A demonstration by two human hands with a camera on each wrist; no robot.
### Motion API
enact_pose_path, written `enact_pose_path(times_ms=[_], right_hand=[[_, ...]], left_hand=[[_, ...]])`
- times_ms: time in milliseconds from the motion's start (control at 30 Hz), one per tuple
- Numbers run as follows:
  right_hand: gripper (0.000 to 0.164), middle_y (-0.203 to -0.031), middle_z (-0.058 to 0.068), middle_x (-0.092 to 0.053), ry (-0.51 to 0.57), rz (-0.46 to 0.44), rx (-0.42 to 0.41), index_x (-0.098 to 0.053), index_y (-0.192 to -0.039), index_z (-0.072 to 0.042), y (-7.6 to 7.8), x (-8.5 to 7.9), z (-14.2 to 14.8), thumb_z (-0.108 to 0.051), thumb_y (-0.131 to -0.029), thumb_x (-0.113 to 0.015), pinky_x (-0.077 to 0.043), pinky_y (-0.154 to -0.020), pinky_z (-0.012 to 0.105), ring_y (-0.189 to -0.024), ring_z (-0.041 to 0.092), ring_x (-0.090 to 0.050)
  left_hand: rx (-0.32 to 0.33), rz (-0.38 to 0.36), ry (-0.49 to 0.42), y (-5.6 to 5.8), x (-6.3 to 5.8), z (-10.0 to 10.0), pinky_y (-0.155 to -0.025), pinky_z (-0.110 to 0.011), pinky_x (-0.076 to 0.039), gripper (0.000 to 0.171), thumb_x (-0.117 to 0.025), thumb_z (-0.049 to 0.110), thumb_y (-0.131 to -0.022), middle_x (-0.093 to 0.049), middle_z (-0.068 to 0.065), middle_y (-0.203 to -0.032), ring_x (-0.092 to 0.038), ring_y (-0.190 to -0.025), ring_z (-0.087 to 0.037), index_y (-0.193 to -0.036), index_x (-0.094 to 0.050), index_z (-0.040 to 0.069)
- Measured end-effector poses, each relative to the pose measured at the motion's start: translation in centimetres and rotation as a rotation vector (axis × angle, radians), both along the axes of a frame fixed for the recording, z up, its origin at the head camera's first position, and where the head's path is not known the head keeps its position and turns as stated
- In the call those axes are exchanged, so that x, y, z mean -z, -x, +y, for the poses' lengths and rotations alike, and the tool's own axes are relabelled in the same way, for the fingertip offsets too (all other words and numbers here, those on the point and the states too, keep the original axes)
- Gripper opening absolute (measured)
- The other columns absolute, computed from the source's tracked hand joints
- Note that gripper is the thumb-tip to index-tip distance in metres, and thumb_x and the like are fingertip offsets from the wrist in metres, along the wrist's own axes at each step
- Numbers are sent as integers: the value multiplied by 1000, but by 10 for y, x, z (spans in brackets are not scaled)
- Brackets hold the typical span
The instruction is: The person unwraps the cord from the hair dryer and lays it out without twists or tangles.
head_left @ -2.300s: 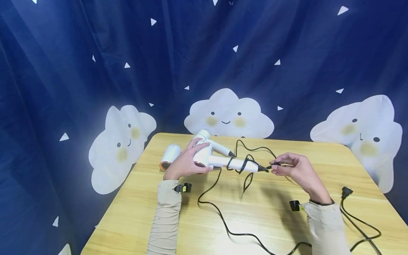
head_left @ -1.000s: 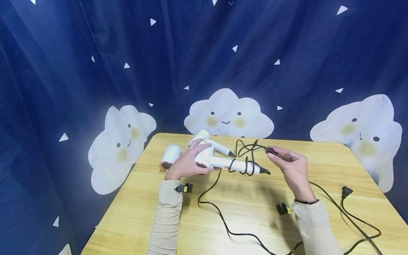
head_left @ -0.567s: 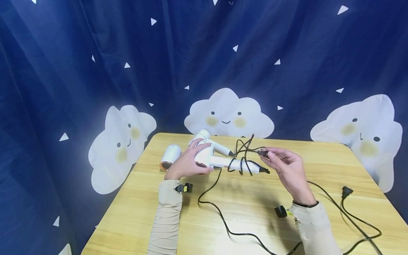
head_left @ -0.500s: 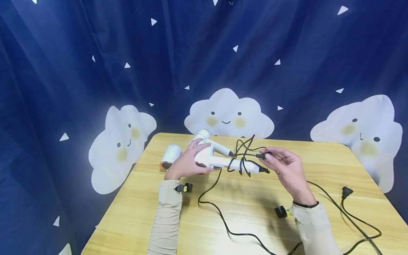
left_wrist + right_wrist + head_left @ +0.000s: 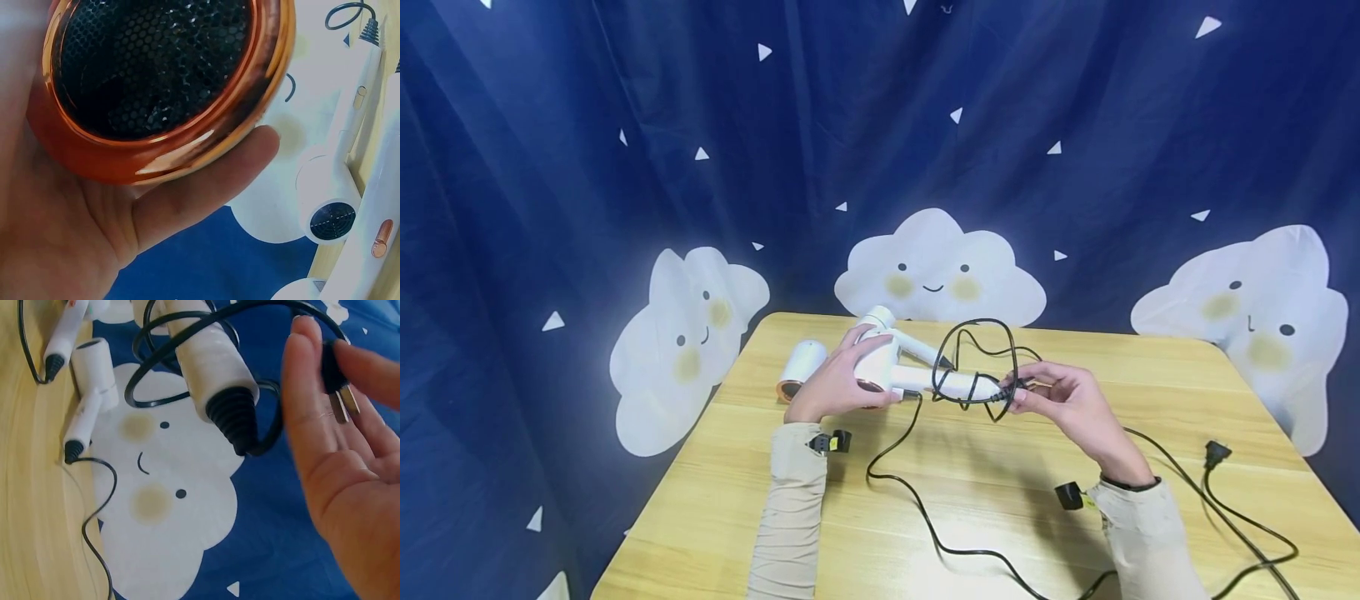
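Note:
My left hand [image 5: 838, 383] grips the round head of a white hair dryer [image 5: 880, 362], held above the table. Its copper-rimmed grille [image 5: 156, 75] fills the left wrist view. A black cord [image 5: 1013, 354] is wound around the handle, and one wide loop stands up off it. Between thumb and fingers, my right hand [image 5: 1071, 404] pinches the black plug [image 5: 332, 369] close to the handle's tail end. Two metal prongs show below the plug in the right wrist view.
Another white hair dryer [image 5: 921, 347] lies behind, with a cord at its handle. A third one [image 5: 802, 364] lies at the left; a black cord [image 5: 936, 542] runs toward the front. At right, a loose plug [image 5: 1216, 453] lies on the wooden table [image 5: 700, 517].
My right hand went up and toward the back with the plug, then came down and left beside the handle's end. The cord now forms a wide loop. My left hand stays about still.

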State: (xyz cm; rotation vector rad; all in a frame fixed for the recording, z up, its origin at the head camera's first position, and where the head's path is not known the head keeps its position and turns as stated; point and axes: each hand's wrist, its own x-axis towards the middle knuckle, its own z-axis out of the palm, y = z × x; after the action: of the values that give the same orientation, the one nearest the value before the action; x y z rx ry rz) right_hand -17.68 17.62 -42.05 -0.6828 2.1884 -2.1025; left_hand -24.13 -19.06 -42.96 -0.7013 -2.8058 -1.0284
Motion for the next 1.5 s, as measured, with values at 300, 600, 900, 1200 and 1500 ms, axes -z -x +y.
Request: enact_pose_path(times_ms=[300,600,900,1200,1500], right_hand=[[19,-97,0,-79,-188,52,28,-71,-112,6,-1,-1,1,-4,-96,-70,-61,-80,29,-81,13,-75],[12,-92,1,-81,-265,95,105,-78,-103,-2,-2,-2,-3,-6,-92,-76,-59,-76,24,-77,9,-75],[19,-112,14,-77,-322,149,61,-78,-110,-4,-4,-4,-2,-2,-91,-75,-59,-80,23,-94,7,-73],[20,-114,18,-77,-334,206,33,-80,-106,-3,-6,-8,-4,2,-87,-78,-54,-93,16,-111,-4,-67],[18,-114,15,-76,-346,233,15,-80,-100,-8,-9,-9,-4,4,-87,-76,-59,-83,22,-112,-2,-67]], left_hand=[[5,5,1,0,0,0,-101,-52,-53,94,-92,47,-69,-31,2,-165,-59,-123,-31,-152,-50,33],[-10,-10,11,1,1,0,-101,-52,-53,94,-92,50,-69,-31,2,-166,-60,-123,-31,-152,-49,37],[-8,-10,12,3,1,-2,-105,-53,-51,94,-90,54,-69,-32,-1,-166,-57,-128,-32,-152,-48,38],[-10,0,14,3,1,-4,-107,-53,-50,94,-90,54,-69,-32,0,-166,-55,-132,-32,-152,-49,39],[-17,-4,-3,2,0,-6,-107,-54,-48,94,-91,51,-69,-32,1,-166,-54,-132,-34,-152,-50,36]])
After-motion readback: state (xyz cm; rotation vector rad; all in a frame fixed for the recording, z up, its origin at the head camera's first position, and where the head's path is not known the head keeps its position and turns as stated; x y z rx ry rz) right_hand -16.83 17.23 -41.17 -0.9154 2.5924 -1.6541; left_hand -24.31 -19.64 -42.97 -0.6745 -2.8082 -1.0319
